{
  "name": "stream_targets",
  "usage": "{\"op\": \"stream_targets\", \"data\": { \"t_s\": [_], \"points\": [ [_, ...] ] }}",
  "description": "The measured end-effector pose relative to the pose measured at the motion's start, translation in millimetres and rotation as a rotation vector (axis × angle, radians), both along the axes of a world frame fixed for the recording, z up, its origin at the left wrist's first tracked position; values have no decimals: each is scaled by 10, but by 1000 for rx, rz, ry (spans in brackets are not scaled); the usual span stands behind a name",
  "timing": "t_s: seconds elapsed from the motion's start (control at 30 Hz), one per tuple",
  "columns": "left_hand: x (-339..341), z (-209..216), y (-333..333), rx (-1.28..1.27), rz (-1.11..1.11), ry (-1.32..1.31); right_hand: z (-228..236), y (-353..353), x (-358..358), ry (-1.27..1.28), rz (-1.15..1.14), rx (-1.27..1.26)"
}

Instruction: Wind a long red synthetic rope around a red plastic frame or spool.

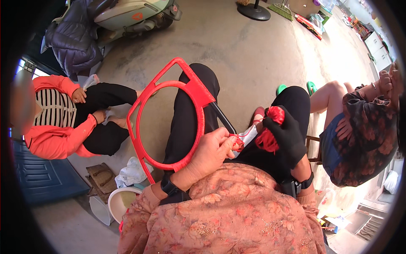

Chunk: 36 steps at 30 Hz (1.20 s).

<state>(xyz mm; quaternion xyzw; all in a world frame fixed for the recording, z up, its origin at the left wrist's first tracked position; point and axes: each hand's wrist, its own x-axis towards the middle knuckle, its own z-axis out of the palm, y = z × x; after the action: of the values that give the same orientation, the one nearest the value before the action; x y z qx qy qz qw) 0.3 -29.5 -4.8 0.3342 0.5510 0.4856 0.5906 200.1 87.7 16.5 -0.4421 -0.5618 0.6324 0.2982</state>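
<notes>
One red frame, a ring inside a bigger pointed outline, is over the person's left thigh, and its black rod points back toward the body. The fingers of the bare left hand are closed at the red-covered end of this rod. The right hand, in a black glove, has its fingers curled around a bundle of red thread. At the left sits somebody in a coral jacket; at the right, somebody in a dark floral top. Farther away, a scooter stands on the floor.
</notes>
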Motion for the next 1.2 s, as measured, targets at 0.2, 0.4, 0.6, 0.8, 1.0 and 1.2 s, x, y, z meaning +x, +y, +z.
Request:
{"op": "stream_targets", "data": {
  "t_s": [0.2, 0.4, 0.6, 0.8, 1.0, 1.2],
  "points": [
    [-52, 65, 72, 657, 231, 1049, 413, 9, -181, -1044, 54, 953],
    [-209, 98, 26, 425, 400, 393, 394, -85, -483, -718, 293, 1476],
    [-171, -20, 107, 351, 469, 150, 37, -142, -617, -74, 269, 679],
    [-198, -59, 120, 478, 508, 147, -436, 80, -630, 125, 509, -134],
    [-228, -38, 100, 461, 489, 280, -363, 12, -817, 140, 716, -49],
    [-268, -30, 89, 534, 530, 408, -442, 7, -675, 25, 612, 10]
  ]
}}
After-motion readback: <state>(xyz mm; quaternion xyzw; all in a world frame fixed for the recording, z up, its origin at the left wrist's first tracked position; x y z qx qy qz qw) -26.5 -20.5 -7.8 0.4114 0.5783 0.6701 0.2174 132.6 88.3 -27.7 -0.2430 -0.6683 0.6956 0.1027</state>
